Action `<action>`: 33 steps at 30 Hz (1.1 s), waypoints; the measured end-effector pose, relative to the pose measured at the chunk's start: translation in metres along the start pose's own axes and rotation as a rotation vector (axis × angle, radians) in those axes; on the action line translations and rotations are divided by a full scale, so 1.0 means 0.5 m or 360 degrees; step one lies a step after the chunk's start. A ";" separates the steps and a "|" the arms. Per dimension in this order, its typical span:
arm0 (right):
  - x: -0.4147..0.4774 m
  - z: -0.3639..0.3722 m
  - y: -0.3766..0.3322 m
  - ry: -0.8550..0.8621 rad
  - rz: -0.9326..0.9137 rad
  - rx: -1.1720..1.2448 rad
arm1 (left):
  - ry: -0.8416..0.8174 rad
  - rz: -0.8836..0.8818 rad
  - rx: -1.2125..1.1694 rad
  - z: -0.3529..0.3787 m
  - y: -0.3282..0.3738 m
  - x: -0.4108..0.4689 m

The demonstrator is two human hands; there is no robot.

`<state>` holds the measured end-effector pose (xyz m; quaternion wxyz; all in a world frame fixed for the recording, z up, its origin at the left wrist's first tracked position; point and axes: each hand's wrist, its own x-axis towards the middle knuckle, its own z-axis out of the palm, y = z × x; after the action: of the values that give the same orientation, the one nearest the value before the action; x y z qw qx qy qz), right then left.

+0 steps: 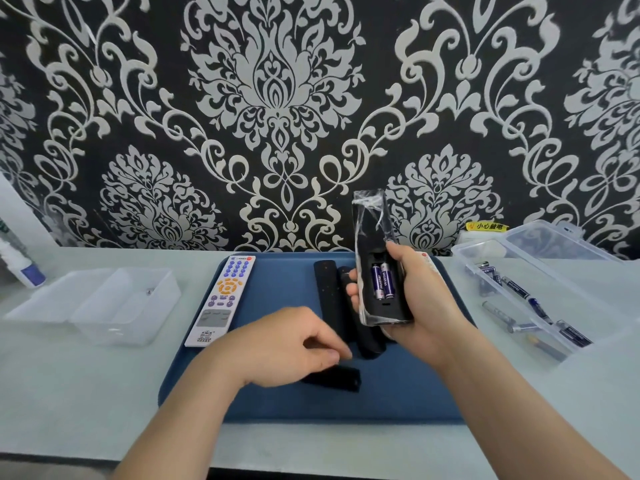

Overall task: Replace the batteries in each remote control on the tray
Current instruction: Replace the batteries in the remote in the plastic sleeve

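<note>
Right hand [415, 299] grips a black remote [372, 230] upright above the tray [277, 407], fingers wrapped round its lower half. The remote is sheathed in crinkled clear film, back side towards the camera. Its compartment is uncovered and holds two purple batteries [382, 282] side by side.

Left hand [287, 344] hovers low over the tray with its fingers curled and the tips drawn together. Whether it pinches anything I cannot tell. A black battery cover [343, 378] lies on the tray just beneath it.

Between the hands, two more black remotes [325, 289] rest lengthwise on the tray. Beyond the left hand lies a white remote [223, 299] with blue and orange buttons.

Right of the right hand, off the tray, an open clear box [485, 249] holds loose batteries [516, 287] scattered along its floor. Left of the left hand sits a clear divided container [104, 306]; its contents are hard to make out.
</note>
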<state>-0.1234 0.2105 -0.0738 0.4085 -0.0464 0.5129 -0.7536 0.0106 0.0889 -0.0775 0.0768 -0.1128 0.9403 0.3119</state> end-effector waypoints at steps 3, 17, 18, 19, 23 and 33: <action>-0.001 0.000 0.004 -0.0065 -0.0064 -0.0050 | 0.0726 0.0104 -0.0071 0.004 0.012 0.009; -0.013 0.007 0.020 -0.0116 -0.0332 -0.0418 | 0.1236 0.0489 0.0051 0.030 0.071 0.016; -0.014 0.009 0.020 -0.0116 -0.0343 -0.0438 | 0.1223 0.0507 0.0112 0.028 0.073 0.015; -0.013 0.009 0.021 -0.0129 -0.0353 -0.0449 | 0.1211 0.0529 0.0181 0.027 0.073 0.014; -0.018 0.013 0.023 -0.0218 -0.0380 -0.0513 | 0.1218 0.0568 0.0329 0.026 0.074 0.017; -0.021 0.034 0.046 -0.0217 -0.0332 -0.0459 | 0.1474 0.0502 0.0227 0.022 0.059 0.034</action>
<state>-0.0950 0.2018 -0.0808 0.3511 -0.2084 0.5791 -0.7057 -0.0127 0.1157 -0.0732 -0.3897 -0.0902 0.9003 0.1716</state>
